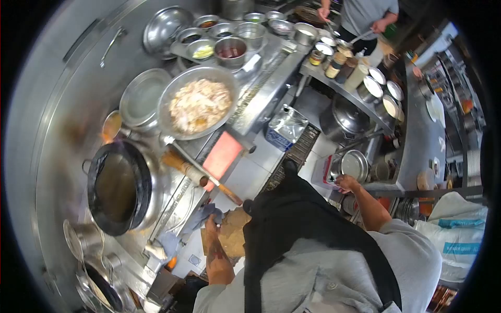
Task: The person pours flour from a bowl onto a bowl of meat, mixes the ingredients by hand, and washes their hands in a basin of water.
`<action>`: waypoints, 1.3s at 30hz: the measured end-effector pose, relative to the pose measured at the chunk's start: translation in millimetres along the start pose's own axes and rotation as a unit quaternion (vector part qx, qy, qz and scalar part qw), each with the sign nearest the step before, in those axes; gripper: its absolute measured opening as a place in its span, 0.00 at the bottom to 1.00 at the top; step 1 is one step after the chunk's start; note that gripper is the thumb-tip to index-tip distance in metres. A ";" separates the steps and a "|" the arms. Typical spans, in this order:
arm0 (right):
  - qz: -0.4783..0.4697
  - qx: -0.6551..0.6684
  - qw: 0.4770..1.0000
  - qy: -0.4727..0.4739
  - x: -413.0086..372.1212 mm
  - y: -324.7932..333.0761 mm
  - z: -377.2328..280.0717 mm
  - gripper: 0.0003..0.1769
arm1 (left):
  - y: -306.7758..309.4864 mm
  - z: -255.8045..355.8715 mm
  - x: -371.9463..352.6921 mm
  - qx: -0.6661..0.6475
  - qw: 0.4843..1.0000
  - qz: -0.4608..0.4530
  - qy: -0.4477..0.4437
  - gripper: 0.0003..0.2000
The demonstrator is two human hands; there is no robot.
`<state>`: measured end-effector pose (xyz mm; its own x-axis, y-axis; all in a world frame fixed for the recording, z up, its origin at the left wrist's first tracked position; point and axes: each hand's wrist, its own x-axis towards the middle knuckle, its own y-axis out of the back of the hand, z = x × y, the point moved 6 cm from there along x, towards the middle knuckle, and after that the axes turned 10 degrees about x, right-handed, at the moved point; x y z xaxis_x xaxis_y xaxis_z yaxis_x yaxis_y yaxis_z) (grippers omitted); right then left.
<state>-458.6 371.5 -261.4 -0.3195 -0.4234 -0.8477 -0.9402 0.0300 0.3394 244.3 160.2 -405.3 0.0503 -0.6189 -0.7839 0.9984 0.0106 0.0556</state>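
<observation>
The left hand (213, 223) bunched a grey-blue cloth (201, 219) in its fingers at the counter edge (182, 195). The right hand (347, 183), fingers curled, was at a metal pot (355, 166); whether it gripped could not be told. Beyond the cloth stood a dark wok (119, 188) of liquid, then a bowl (168, 107) of pale pieces; farthest, another person (365, 18).

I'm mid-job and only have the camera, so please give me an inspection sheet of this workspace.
Surface: steel counter, residue in places.
Job's things: cloth at left hand; metal pan beside right hand.
Clutter: brush and wooden-handled utensil, handle overhanging the edge.
Grippers: bare hands; left closed on cloth, right's grip unclear.
Cables: nothing seen for certain.
Surroundings: wok of dark liquid, orange glow behind it; co-worker across the kitchen.
</observation>
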 end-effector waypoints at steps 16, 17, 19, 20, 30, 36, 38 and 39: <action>0.091 -0.393 0.794 0.455 149.5 194.6 -114.9 0.26 | -241.7 64.1 -83.9 0.445 0.895 0.014 0.002 0.11; 0.049 -0.223 0.928 0.293 127.3 231.8 -143.5 0.26 | -263.3 76.1 -85.2 0.456 0.890 0.018 -0.005 0.11; 0.125 -0.074 0.974 0.174 110.1 290.9 -173.8 0.25 | -298.4 96.6 -88.9 0.475 0.880 0.021 -0.012 0.11; 0.173 -0.041 0.966 0.190 100.8 315.8 -187.5 0.23 | -309.6 107.0 -93.2 0.485 0.874 0.025 -0.015 0.11; 0.495 0.048 0.837 0.228 75.9 549.6 -222.4 0.12 | -372.7 152.6 -91.2 0.601 0.796 -0.015 -0.067 0.17; 0.523 -0.056 0.837 0.151 131.7 599.0 -239.4 0.12 | -490.8 230.3 -52.2 0.726 0.568 0.011 -0.387 0.21; 0.539 -0.041 0.837 0.084 139.2 616.0 -218.2 0.12 | -601.1 304.4 -108.1 0.569 0.779 -0.113 -0.238 0.18; 0.539 -0.041 0.837 0.087 144.9 621.1 -213.9 0.12 | -638.0 313.4 -97.3 0.508 0.796 -0.157 -0.290 0.16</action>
<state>-1063.6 135.0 -86.3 -0.9481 -0.3155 0.0384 -0.1030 0.4194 0.9019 -405.8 -32.5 -170.7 -0.5114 -0.7275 -0.4573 0.4080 -0.6740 0.6159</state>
